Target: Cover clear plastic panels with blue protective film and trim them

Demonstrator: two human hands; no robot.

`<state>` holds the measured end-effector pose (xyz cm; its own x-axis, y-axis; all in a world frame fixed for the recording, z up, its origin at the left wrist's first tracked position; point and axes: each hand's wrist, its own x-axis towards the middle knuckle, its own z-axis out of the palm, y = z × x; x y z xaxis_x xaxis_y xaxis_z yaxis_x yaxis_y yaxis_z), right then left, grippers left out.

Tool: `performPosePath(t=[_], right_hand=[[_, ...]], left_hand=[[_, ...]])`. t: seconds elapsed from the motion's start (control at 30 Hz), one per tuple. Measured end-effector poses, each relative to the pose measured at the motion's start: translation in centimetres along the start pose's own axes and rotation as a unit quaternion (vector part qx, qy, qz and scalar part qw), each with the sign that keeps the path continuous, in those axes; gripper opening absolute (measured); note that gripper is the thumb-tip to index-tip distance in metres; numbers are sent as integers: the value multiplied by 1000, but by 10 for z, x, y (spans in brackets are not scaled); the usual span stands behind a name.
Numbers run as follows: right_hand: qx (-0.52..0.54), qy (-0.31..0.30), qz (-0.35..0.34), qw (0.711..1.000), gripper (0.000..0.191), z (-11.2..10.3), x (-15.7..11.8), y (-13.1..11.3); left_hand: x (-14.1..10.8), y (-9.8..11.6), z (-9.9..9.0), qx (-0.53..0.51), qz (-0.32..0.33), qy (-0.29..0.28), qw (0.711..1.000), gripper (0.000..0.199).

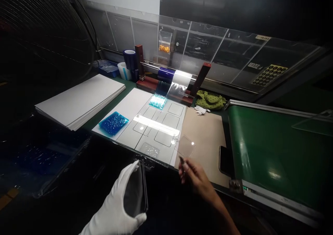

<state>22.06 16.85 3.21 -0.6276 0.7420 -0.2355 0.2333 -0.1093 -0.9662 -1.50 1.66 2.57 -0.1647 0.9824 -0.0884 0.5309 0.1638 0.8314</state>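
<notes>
My left hand (pixel 119 200), in a white glove, grips a dark rectangular panel (pixel 136 190) by its edges, tilted nearly upright below the table's front edge. Bare and raised near that edge, my right hand (pixel 194 174) pinches a small dark tool (pixel 181 159) between thumb and fingers. Beyond its tip a thin clear sheet (pixel 187 145) shows faintly over the brown board (pixel 205 134). To the left lies a sheet with rounded outlines (pixel 166 125), with a blue textured pad (pixel 113 123), a brighter blue pad (pixel 158 101) and a clear pad (pixel 149 149) around it.
A stack of white sheets (pixel 80 96) lies left. Film rolls on a red stand (pixel 201 76) are behind, beside tape rolls (pixel 129 60). At right are a green pouch (pixel 211 100), a white glove (pixel 201 110), a phone (pixel 225 161) and a green belt (pixel 275 148).
</notes>
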Motion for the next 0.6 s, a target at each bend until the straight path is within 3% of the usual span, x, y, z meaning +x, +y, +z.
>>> performPosePath(t=[0.1, 0.23, 0.4, 0.6], right_hand=[[-47, -47, -6, 998, 34, 34, -45, -17], [-98, -58, -18, 993, 44, 45, -79, -18], [-60, -4, 33, 998, 85, 54, -100, -4], [-29, 10, -5, 1000, 90, 61, -113, 7]], left_hand=[[-6, 19, 3, 92, 78, -42, 992, 114], [-16, 38, 8, 132, 122, -68, 981, 112], [-24, 56, 14, 140, 162, -121, 969, 111], [-28, 77, 16, 131, 164, -166, 964, 111]])
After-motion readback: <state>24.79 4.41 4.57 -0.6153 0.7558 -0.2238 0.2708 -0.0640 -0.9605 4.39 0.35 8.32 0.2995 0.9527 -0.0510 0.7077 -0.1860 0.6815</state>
